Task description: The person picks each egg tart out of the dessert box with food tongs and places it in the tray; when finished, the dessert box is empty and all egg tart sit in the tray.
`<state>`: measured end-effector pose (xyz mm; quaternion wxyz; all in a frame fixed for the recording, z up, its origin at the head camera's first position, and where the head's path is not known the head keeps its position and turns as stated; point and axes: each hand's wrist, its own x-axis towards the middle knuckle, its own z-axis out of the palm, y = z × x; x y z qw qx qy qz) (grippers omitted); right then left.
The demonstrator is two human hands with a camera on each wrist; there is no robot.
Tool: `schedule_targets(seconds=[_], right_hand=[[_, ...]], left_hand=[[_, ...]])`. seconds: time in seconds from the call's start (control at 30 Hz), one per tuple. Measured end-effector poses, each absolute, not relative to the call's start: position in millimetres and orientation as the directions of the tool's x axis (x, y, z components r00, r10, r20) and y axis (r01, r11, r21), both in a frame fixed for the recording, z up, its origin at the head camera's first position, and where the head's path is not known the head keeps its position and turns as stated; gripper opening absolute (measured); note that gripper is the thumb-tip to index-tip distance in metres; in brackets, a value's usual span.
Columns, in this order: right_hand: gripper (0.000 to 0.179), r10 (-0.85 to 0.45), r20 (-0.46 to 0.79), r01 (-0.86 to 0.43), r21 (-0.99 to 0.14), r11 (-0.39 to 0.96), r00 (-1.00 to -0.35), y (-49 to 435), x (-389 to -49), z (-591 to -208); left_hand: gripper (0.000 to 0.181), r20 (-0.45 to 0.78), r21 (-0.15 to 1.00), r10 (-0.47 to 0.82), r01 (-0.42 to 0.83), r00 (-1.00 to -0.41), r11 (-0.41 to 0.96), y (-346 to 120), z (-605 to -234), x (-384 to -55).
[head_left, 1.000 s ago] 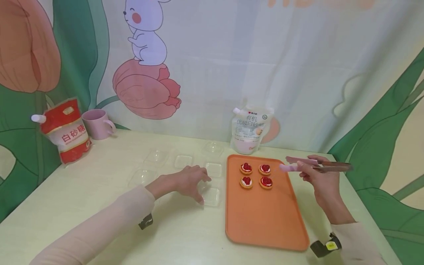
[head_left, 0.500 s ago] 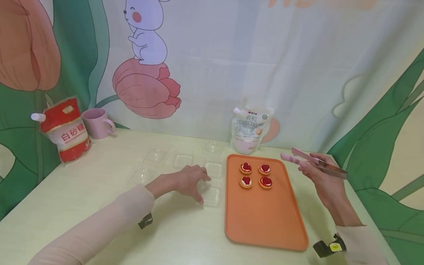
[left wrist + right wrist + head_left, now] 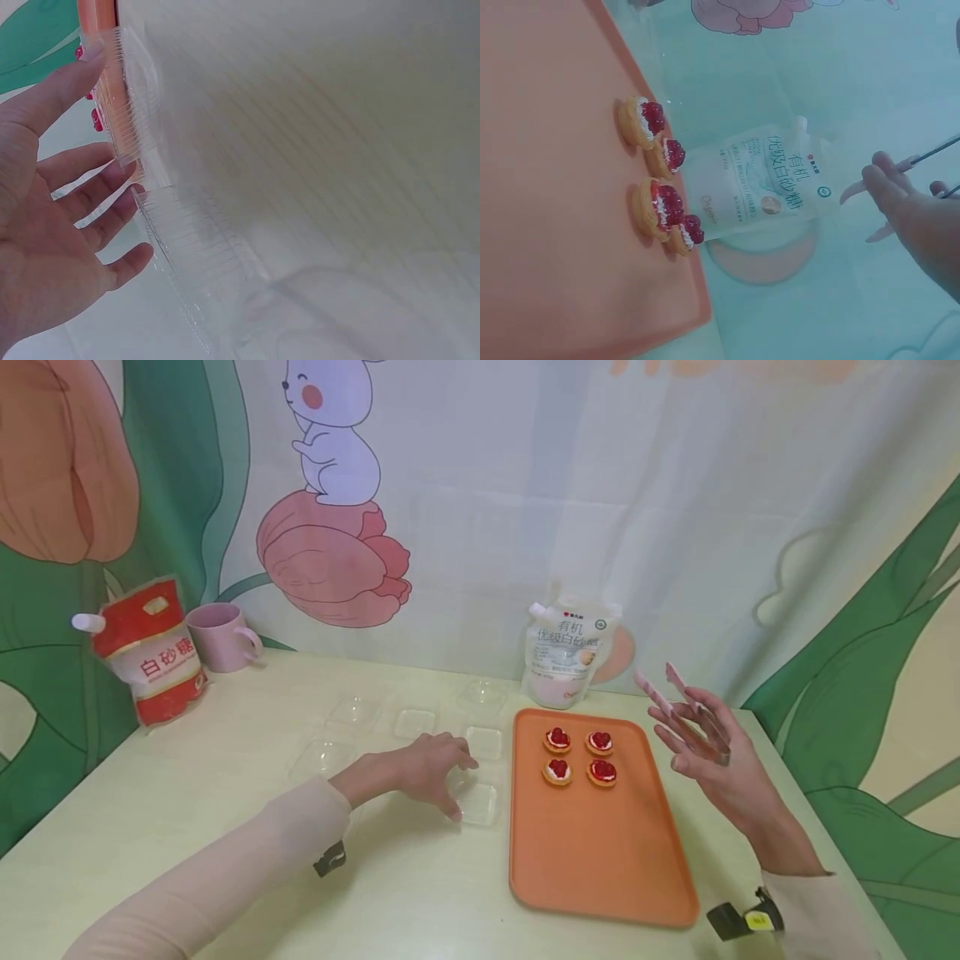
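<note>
My left hand (image 3: 427,771) reaches around the near corner of a clear plastic container (image 3: 477,804) on the table. In the left wrist view its thumb touches one end of the container's ridged wall and the fingertips meet the other end. Over the far right edge of the orange tray (image 3: 600,860), my right hand (image 3: 723,777) holds pink-tipped tongs (image 3: 656,695), their tips apart, pointing up and to the left. Nothing is between the tips. Several small tarts (image 3: 557,772) with white cream and red berries sit on the tray's far half.
More clear containers (image 3: 416,723) stand left of the tray. A white pouch (image 3: 566,656) is behind the tray. At the far left stand a red pouch (image 3: 157,652) and a pink mug (image 3: 221,637). A printed curtain (image 3: 465,527) hangs behind the table.
The tongs have turned in my right hand from lying level to pointing upward, and that hand's fingers have spread. My left hand has stayed at the container.
</note>
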<state>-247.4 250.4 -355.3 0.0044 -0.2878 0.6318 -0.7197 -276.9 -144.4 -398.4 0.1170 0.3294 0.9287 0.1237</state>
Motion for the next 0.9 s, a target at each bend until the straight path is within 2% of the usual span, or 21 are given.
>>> schedule_targets(seconds=[0.13,0.23,0.33,0.43,0.5,0.57,0.73,0.9], right_hand=[[0.08,-0.389,0.455,-0.351,-0.884,-0.31,-0.801,245.5,-247.5,-349.4],[0.079,-0.373,0.5,-0.335,-0.841,-0.424,-0.782,240.8,-248.6,-346.1],[0.07,-0.397,0.59,-0.324,-0.763,-0.56,-0.703,238.0,-254.2,-344.5],[0.057,-0.37,0.644,-0.319,-0.699,-0.64,-0.669,234.1,-257.3,-342.1],[0.048,-0.312,0.647,-0.356,-0.687,-0.633,-0.696,230.7,-256.3,-340.2],[0.039,-0.23,0.607,-0.373,-0.698,-0.611,-0.76,227.2,-254.1,-339.1],[0.026,-0.094,0.471,-0.386,-0.808,-0.445,-0.877,228.2,-253.4,-341.7],[0.025,0.02,0.395,-0.389,-0.892,-0.23,-0.918,230.2,-254.1,-346.1]], left_hand=[[0.076,-0.135,0.314,0.64,0.58,-0.756,0.752,-145.1,-400.1,-277.1],[0.076,-0.135,0.317,0.64,0.579,-0.757,0.751,-145.5,-400.6,-277.0],[0.076,-0.133,0.319,0.64,0.579,-0.757,0.751,-145.6,-401.1,-277.5],[0.075,-0.132,0.332,0.637,0.572,-0.76,0.75,-145.5,-400.3,-277.6],[0.075,-0.135,0.341,0.634,0.565,-0.761,0.751,-145.3,-399.7,-277.1],[0.075,-0.135,0.348,0.632,0.561,-0.763,0.751,-145.3,-399.2,-276.3],[0.074,-0.136,0.354,0.632,0.559,-0.763,0.75,-144.7,-397.6,-275.0],[0.074,-0.139,0.348,0.634,0.562,-0.761,0.751,-144.9,-395.7,-274.5]])
